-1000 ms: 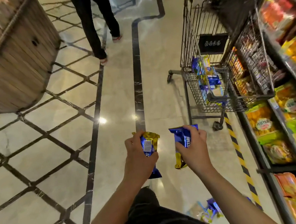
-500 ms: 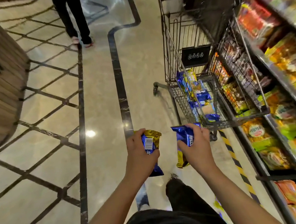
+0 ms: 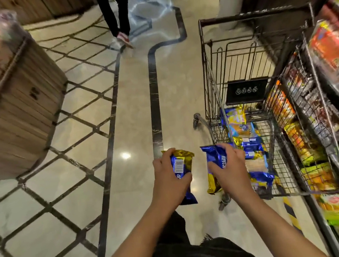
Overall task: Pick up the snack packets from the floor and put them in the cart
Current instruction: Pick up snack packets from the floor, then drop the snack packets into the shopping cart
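Over the polished floor, just left of the cart, both hands carry snack packets. The left hand has its fingers clenched around a blue-and-gold packet, barcode facing up. The right hand has its fingers clenched around a second blue packet, whose gold end hangs below the palm. This packet sits at the cart's near left corner, over its wire side. More packets lie on the cart's bottom, along the left wall. Right of the cart, stocked shelves close off that side; to the left the floor is open up to a wooden bin. A bystander's legs stand far ahead. Compared with half a second ago, the cart is nearer and the right hand now overlaps its rim.
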Demonstrator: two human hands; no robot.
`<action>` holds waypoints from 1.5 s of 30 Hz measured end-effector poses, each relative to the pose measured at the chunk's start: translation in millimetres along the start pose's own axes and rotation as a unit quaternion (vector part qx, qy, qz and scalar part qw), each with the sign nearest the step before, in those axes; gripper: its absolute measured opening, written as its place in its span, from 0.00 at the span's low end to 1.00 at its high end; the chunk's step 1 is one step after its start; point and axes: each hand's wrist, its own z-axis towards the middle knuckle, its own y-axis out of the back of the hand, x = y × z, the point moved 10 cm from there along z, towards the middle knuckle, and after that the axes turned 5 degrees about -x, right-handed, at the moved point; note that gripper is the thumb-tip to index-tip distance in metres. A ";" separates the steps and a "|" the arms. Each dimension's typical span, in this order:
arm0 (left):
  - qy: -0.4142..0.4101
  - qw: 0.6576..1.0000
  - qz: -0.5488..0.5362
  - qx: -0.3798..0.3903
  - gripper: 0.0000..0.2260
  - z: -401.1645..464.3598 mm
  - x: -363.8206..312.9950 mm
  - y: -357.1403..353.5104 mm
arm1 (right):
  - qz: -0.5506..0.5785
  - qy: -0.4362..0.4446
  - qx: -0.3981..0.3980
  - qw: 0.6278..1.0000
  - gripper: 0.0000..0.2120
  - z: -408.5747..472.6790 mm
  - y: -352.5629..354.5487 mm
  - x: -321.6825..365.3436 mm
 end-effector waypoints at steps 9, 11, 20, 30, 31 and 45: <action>-0.014 0.999 0.001 0.042 0.34 95.4 -25.6 -34.1 | 0.027 -0.033 -0.013 0.999 0.27 80.9 -4.2 6.1; -0.025 0.997 -0.002 0.070 0.34 124.0 -31.9 -44.0 | 0.022 -0.056 -0.033 0.998 0.27 99.4 -2.8 2.2; -0.094 0.979 0.008 0.180 0.30 262.9 -67.2 -66.7 | 0.000 -0.146 -0.155 0.977 0.27 161.1 -0.4 -0.3; -0.189 0.930 0.025 0.314 0.32 324.7 -123.1 -130.3 | 0.026 -0.240 -0.270 0.932 0.25 175.5 17.2 -8.6; -0.197 0.924 0.024 0.327 0.32 321.6 -129.6 -139.8 | 0.028 -0.248 -0.283 0.926 0.25 172.1 24.4 -13.0; -0.265 0.854 0.085 0.439 0.33 242.0 -188.9 -263.5 | 0.070 -0.322 -0.412 0.850 0.26 116.2 113.2 -110.6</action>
